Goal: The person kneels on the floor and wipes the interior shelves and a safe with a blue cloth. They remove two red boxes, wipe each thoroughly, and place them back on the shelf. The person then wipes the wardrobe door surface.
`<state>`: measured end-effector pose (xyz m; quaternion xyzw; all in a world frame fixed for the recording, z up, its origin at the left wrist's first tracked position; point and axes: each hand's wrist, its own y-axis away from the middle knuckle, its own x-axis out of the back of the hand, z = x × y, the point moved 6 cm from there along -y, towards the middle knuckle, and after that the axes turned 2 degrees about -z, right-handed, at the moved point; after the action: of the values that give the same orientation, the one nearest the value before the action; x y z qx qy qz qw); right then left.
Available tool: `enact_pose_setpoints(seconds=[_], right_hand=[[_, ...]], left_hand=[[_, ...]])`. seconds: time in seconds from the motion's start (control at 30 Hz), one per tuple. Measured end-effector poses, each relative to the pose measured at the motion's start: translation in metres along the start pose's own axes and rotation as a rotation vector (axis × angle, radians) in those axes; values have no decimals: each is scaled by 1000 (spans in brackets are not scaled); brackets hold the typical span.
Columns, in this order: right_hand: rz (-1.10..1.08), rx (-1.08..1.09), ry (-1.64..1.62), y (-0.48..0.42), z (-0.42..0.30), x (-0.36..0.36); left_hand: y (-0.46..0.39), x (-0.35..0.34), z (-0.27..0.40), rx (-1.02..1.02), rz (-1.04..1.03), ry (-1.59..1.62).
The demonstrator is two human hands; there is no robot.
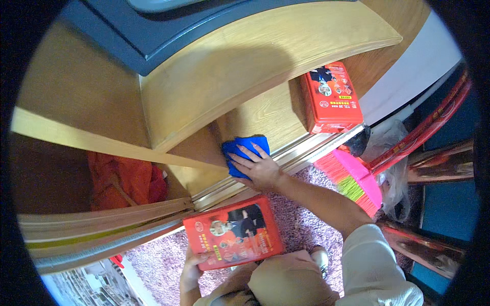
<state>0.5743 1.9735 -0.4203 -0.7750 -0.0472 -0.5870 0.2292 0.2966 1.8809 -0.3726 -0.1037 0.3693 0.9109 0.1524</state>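
My right hand (264, 170) presses a folded blue cloth (239, 144) flat on the lower shelf board (268, 114) of a wooden cabinet, close to its metal sliding-door track (294, 150). In my left hand (192, 266) is a red box (239, 231) bearing a printed picture and writing, held by its lower left corner in front of the cabinet. A second red box (333, 101) with similar printing lies on the shelf to the right of the cloth.
Above is a curved wooden shelf (268, 53) with a dark blue-grey object (115, 34) on it. Red fabric (122, 179) fills part of the left compartment. At right are a pink broom (361, 178) and a clear plastic bag (394, 183). Purple carpet (160, 260) covers the floor.
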Motion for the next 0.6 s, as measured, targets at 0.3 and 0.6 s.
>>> enact_pose_setpoints(seconds=[0.3, 0.6], right_hand=[[22, -368, 28, 89, 82, 63], [-1, -221, 39, 48, -6, 8]], left_hand=[[-3, 1, -18, -56, 19, 212], [2, 2, -24, -33, 87, 223]])
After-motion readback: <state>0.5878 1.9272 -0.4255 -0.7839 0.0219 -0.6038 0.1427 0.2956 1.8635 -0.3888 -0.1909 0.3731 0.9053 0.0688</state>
